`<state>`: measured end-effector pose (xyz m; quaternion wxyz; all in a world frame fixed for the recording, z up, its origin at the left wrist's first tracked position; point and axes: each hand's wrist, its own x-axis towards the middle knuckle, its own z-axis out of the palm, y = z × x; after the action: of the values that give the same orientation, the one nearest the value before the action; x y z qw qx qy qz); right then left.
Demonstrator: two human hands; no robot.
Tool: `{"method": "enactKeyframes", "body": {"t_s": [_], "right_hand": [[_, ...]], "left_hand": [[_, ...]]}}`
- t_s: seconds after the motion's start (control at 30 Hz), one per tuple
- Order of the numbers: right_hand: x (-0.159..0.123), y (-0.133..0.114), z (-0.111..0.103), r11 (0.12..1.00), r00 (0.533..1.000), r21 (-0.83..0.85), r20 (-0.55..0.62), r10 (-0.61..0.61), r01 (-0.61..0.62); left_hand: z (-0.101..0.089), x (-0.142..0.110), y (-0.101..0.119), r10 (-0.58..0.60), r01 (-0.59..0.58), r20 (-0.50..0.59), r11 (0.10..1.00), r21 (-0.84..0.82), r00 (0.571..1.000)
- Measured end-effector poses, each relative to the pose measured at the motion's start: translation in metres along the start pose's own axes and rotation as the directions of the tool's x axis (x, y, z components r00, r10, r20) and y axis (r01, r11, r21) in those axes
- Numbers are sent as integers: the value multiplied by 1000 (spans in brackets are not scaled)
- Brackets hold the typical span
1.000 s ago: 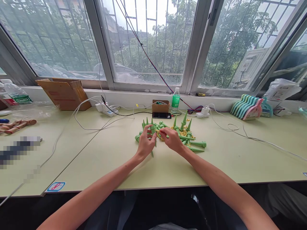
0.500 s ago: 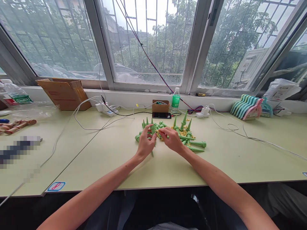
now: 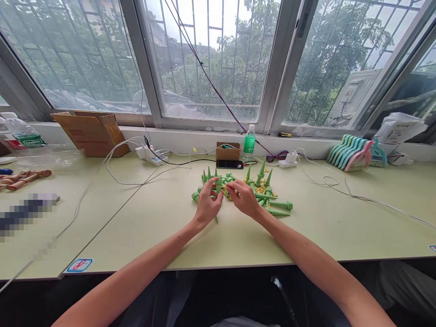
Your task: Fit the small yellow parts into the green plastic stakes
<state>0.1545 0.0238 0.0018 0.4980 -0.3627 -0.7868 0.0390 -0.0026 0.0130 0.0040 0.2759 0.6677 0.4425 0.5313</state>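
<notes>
My left hand (image 3: 207, 204) is closed around a green plastic watering spike (image 3: 218, 185), thumb and fingers gripping its sides. From the right, my right hand (image 3: 244, 196) pinches a small yellow piece (image 3: 224, 186) against or very close to that spike; whether it is inserted I cannot tell. Other green spikes lie and stand around both hands, such as one lying spike (image 3: 281, 205) and an upright spike (image 3: 261, 172) on the right. Loose small yellow pieces (image 3: 261, 190) are heaped among them. Part of the pile is hidden behind my fingers.
Behind the pile are a phone (image 3: 230, 164), a small cardboard box (image 3: 228, 153) and a green-labelled bottle (image 3: 250, 141). White cables (image 3: 143, 183) cross the table (image 3: 163, 236). Pastel hangers (image 3: 350, 152) stand at the right, a bigger cardboard box (image 3: 91, 135) at the left.
The spike in my left hand has shifted very slightly right, toward the yellow piece. Both hands keep their grips, and the pile looks the same.
</notes>
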Motion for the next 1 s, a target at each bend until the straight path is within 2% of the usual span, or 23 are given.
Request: {"method": "enactKeyframes", "body": {"t_s": [0.33, 1.0], "right_hand": [[1, -1, -1, 1000, 1000, 26, -16, 6, -5], [1, 0, 0, 1000, 1000, 16, -11, 6, -5]], "left_hand": [[-2, -2, 8, 12, -13, 49, 1000, 5, 999], [-1, 0, 1, 21, -20, 55, 1000, -8, 998]]}}
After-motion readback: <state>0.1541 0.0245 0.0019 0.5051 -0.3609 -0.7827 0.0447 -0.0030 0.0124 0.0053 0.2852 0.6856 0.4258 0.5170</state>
